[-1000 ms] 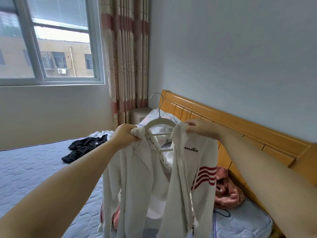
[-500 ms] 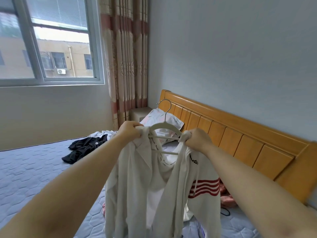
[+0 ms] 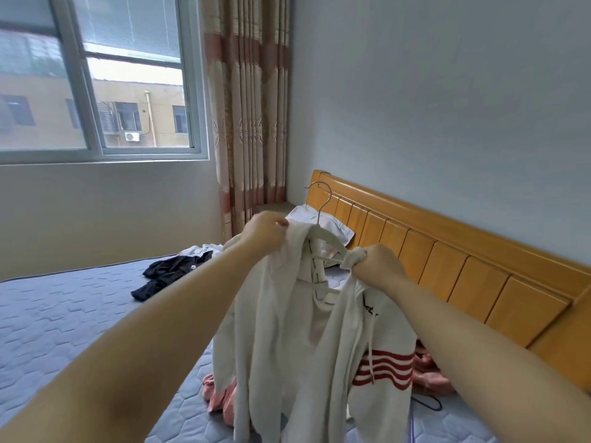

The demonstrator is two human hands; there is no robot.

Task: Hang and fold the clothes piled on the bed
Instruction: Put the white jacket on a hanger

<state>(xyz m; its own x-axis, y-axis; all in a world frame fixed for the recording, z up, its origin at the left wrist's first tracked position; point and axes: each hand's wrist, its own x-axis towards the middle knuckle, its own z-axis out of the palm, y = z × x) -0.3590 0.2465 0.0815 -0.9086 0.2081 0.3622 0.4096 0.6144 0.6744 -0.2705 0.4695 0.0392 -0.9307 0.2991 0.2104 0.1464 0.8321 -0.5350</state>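
A white hoodie (image 3: 287,340) with red sleeve stripes hangs in the air over the bed, draped on a white hanger (image 3: 323,235) whose metal hook points up. My left hand (image 3: 263,233) grips the hoodie's left shoulder at the hanger's end. My right hand (image 3: 379,268) grips bunched fabric at the right shoulder. Pink clothes (image 3: 431,372) lie under and behind the hoodie, partly hidden. A black garment (image 3: 169,273) and a white one (image 3: 200,251) lie further off on the mattress.
The blue quilted mattress (image 3: 64,321) stretches to the left. A wooden headboard (image 3: 463,266) runs along the right wall, with a pillow (image 3: 332,227) at its far end. A window (image 3: 96,78) and curtains (image 3: 249,107) stand behind. A dark cord (image 3: 428,402) lies near the pink clothes.
My right hand moved left from the spread shoulder and closed on bunched fabric nearer the hanger. The hoodie's right side dropped lower, and the hanger tilted slightly.
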